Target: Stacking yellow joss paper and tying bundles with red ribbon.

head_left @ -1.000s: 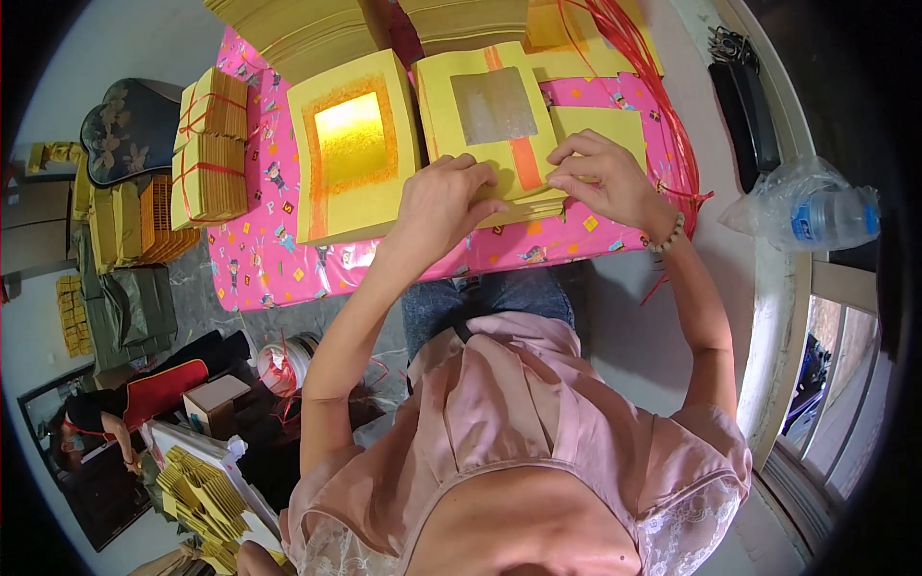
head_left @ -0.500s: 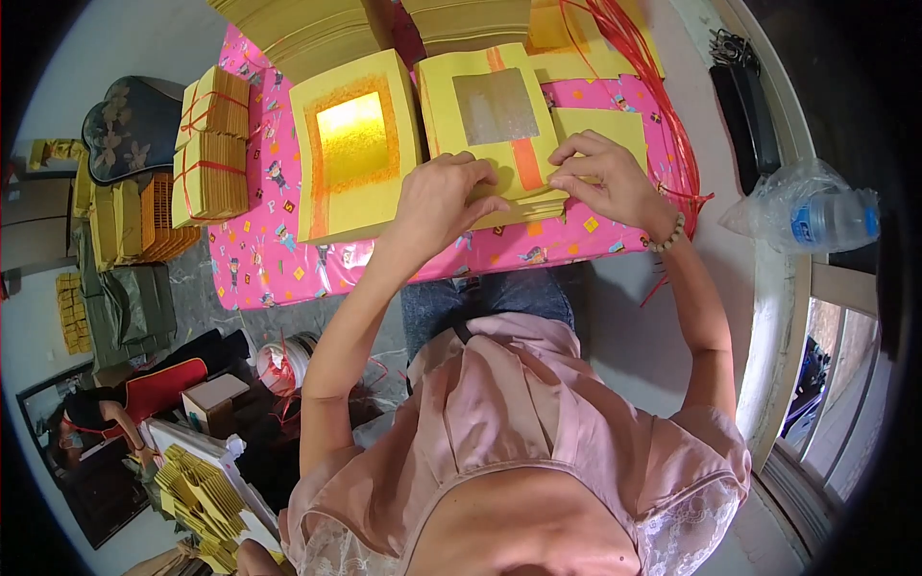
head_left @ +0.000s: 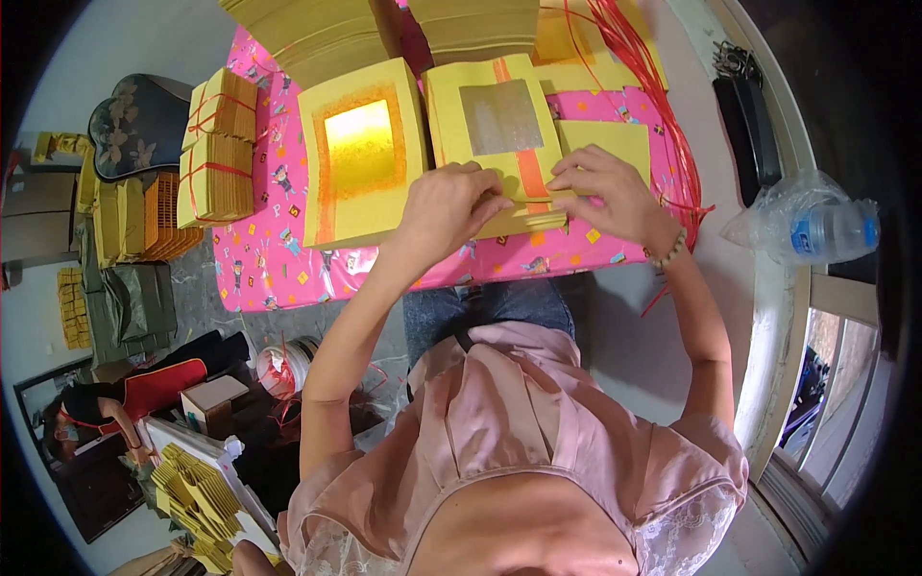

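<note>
A stack of yellow joss paper [head_left: 447, 96] with a silver square and an orange stripe lies on the table in front of me. At its near edge, my left hand [head_left: 449, 206] has bent fingers and a thumb closed on the top sheet. My right hand [head_left: 607, 197] pinches that sheet around its near right corner, the thumb below the fingers. Between the hands the sheet's near edge is raised in a small fold. Left of it stands another yellow paper stack [head_left: 413, 144] with a gold square in an orange border.
Tied yellow bundles [head_left: 219, 178] sit at the left of the pink patterned tablecloth [head_left: 279, 278]. Tall stacks [head_left: 327, 38] rise behind. Red strings [head_left: 642, 67] hang at the right, near a bagged plastic bottle [head_left: 826, 230]. Another person [head_left: 101, 408] works at lower left.
The fold at the sheet's near edge stands out more, with a bit of orange stripe on it. My fingers have shifted slightly; the view has moved a little.
</note>
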Demonstrator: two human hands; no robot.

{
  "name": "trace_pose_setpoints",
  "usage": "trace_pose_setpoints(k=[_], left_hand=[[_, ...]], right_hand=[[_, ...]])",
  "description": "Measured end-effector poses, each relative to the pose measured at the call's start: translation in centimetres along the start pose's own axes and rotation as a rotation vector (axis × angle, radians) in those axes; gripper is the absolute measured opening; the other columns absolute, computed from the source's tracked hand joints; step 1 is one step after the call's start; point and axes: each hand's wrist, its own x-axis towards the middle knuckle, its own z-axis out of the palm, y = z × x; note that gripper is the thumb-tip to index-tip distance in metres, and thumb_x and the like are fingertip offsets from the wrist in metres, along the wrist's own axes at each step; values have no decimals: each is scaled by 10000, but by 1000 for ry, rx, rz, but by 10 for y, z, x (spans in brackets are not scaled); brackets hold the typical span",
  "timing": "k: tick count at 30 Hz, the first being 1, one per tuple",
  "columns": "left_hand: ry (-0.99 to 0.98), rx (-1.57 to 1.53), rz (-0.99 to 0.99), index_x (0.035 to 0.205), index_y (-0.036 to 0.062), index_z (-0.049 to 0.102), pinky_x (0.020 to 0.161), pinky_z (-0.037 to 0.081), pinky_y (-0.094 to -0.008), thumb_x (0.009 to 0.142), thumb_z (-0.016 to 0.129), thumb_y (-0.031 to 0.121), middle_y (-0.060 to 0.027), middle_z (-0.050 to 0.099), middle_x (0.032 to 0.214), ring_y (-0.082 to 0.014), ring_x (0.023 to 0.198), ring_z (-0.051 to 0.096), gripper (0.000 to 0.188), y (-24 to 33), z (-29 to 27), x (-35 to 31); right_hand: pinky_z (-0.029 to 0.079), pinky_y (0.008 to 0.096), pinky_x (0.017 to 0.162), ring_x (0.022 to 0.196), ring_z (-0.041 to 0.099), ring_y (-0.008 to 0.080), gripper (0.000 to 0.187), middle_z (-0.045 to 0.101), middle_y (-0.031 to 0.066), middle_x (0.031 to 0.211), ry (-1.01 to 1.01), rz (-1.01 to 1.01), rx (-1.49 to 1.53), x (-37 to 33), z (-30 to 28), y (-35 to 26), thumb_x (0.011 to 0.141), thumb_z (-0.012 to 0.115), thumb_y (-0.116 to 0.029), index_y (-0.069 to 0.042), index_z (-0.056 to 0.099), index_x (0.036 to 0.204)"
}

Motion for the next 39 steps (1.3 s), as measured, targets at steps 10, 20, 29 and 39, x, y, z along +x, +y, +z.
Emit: trace_pose_setpoints(k=[10, 20, 29, 39], left_hand=[[-48, -22, -111, 1028, 55, 626, 674, 507, -428, 869, 654, 199, -167, 661, 824, -356, 773, 642, 216, 15, -16, 7], [262, 305, 171, 1358, 107, 478, 1022, 366, -490, 767, 740, 233, -183, 424, 1399, -386, 1271, 415, 659, 16, -2, 18], [108, 387, 100, 1485, 95, 296, 1121, 234, -544, 856, 593, 554, -265, 285, 1486, -448, 1376, 269, 833, -34, 23, 48], [58, 345, 116, 1511, 87, 239, 1129, 208, -549, 861, 544, 611, -281, 271, 1492, -458, 1376, 261, 889, -54, 33, 59]], right_hand=[[462, 391, 698, 790, 592, 309, 180, 610, 111, 814, 64, -113, -125, 24, -2, 9, 867, 665, -180, -17, 624, 929], [429, 372, 608, 629, 546, 293, 263, 556, 179, 697, -24, 235, 136, 102, -26, 47, 953, 559, -247, 13, 583, 988], [445, 372, 658, 704, 557, 252, 261, 584, 128, 765, -66, 182, -46, 144, -6, 102, 935, 579, -258, -4, 600, 995], [463, 456, 884, 1021, 607, 332, 284, 666, 143, 1039, -29, 93, -230, 174, 26, 102, 911, 562, -293, -72, 656, 1064]])
